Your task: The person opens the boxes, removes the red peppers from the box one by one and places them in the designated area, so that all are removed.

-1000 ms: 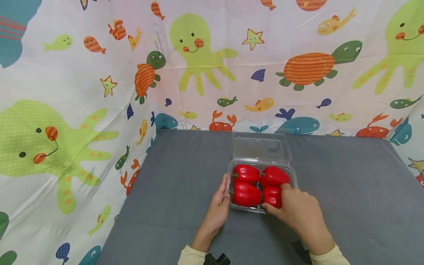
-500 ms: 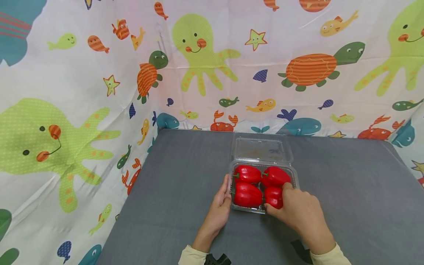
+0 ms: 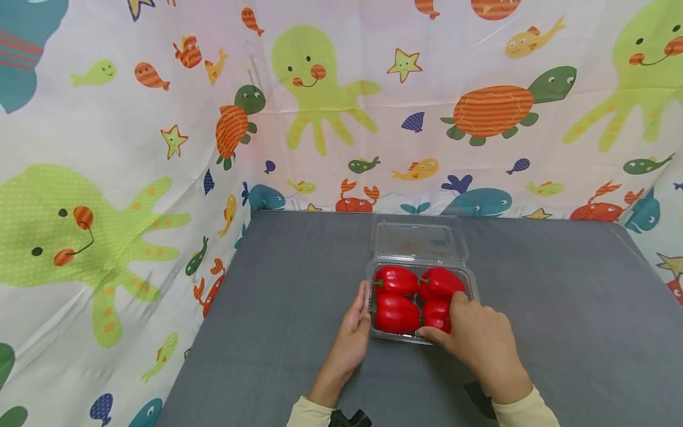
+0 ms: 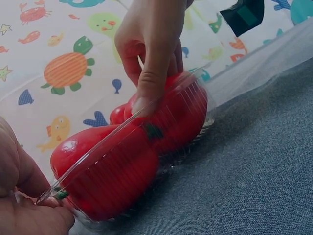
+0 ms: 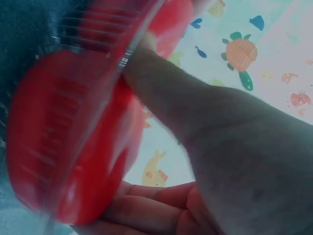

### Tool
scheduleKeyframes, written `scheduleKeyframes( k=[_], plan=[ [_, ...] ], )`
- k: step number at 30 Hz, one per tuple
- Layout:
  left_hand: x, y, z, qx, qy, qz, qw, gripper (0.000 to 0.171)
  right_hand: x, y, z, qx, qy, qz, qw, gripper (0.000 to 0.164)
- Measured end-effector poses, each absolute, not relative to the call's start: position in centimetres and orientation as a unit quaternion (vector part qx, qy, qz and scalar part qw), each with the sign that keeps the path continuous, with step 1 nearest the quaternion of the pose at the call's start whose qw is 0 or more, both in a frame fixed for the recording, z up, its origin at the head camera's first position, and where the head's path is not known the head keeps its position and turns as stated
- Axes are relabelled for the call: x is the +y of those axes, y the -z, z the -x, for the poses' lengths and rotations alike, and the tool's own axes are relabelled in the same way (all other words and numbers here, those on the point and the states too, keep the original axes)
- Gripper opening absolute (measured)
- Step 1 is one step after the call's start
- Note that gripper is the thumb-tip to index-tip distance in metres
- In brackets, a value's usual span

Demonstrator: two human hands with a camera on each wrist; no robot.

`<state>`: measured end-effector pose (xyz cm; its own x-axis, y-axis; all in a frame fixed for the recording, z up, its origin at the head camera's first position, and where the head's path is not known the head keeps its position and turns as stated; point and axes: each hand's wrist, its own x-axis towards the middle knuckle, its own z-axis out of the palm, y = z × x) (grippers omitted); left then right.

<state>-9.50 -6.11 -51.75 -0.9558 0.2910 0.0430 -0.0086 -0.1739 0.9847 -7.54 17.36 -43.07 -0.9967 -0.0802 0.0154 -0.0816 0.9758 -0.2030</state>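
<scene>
A clear plastic clamshell container [image 3: 392, 337] holds several red bell peppers, set in two rows. In the head view my left hand [image 3: 347, 341] is at its left side; the left wrist view shows the thumb and fingers pinching the rim. My right hand [image 3: 482, 338] reaches in from the right and grips the near-right pepper [image 3: 436, 315], thumb at the front rim and fingers over its far side. The near-left pepper [image 3: 397, 314] and the far-left pepper [image 3: 396, 280] lie with stems leftward. Beside them is the far-right pepper [image 3: 439, 283]. The right hand covers part of the gripped pepper.
The container's transparent lid [image 3: 418, 237] lies folded back behind it, flat on the grey tabletop [image 3: 299, 284]. A white curtain [image 3: 352, 59] printed with sea animals rises along the back and left of the table. Dark wrist straps sit near both sleeves.
My right hand has shifted slightly left over the near-right pepper. The left hand and container keep their places, while the head view drifts a little.
</scene>
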Motion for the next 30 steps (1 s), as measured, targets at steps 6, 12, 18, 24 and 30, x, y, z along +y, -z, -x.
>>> scheduleKeyframes(
  k=[6, 12, 18, 24, 30],
  plan=[
    [-6.2, 51.8, 9.5, 0.636, -0.757, -0.117, 0.099, 0.068, 17.1, 43.5, 7.8, -0.993, -0.104, -0.04, 0.023, 0.069],
    [-6.3, 51.8, 9.5, 0.632, -0.76, -0.115, 0.101, 0.068, 17.2, 43.3, 7.8, -0.993, -0.108, -0.04, 0.026, 0.06],
    [-6.2, 51.6, 9.6, 0.636, -0.759, -0.101, 0.098, 0.068, 17.5, 42.8, 7.8, -0.991, -0.125, -0.042, 0.029, 0.061],
    [-6.2, 51.4, 9.6, 0.637, -0.758, -0.099, 0.098, 0.068, 17.6, 42.5, 7.9, -0.989, -0.141, -0.032, -0.007, 0.07],
    [-6.2, 51.6, 9.5, 0.639, -0.756, -0.097, 0.1, 0.068, 17.5, 42.3, 7.6, -0.989, -0.145, -0.027, -0.007, 0.067]
  ],
)
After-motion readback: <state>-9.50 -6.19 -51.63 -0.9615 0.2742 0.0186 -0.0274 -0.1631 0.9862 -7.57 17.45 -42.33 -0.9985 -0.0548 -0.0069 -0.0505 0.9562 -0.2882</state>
